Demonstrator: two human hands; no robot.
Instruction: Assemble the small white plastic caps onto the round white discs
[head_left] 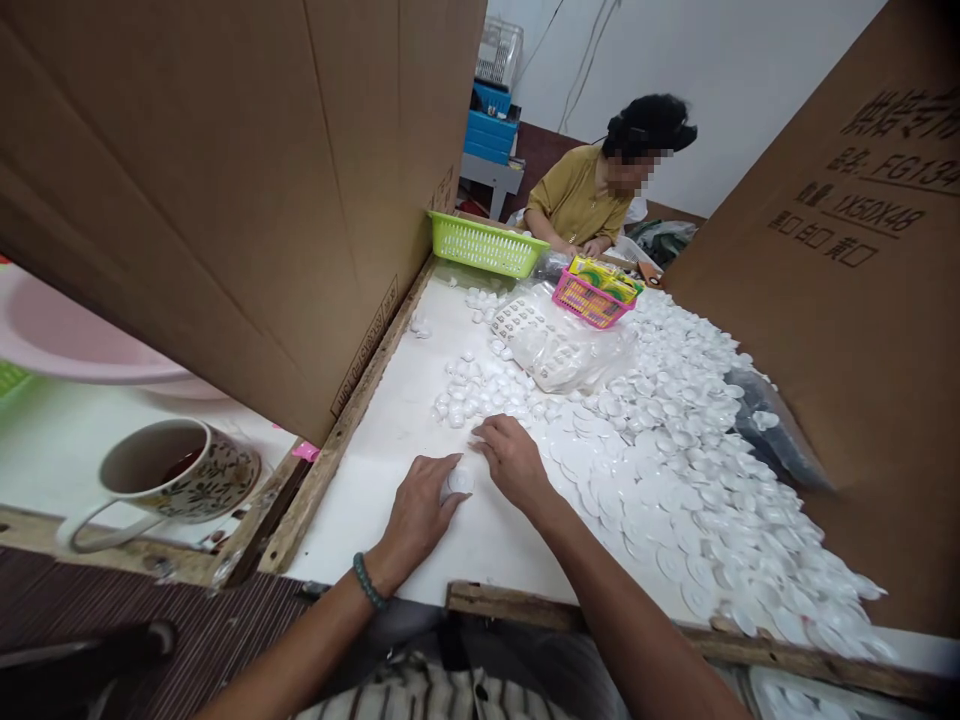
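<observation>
Between the thumb and fingers of my left hand (424, 500) is a small round white plastic piece (459, 481), held just above the white tabletop (375, 510). My right hand (510, 460) reaches to the near edge of a small heap of white rounded pieces (480, 385). Its fingers are bent, and their tips are partly hidden, so I cannot make out whether something is in them. To the right of my right hand, flat white discs (622, 490) lie overlapping on the table.
A large pile of white pieces (712, 430) covers the right side, beside a cardboard box (847, 330). Another tall carton (300, 200) stands left, near a patterned mug (225, 480). Behind are a plastic bag (570, 350), a pink basket (589, 302), a green basket (484, 248) and a seated person (577, 195).
</observation>
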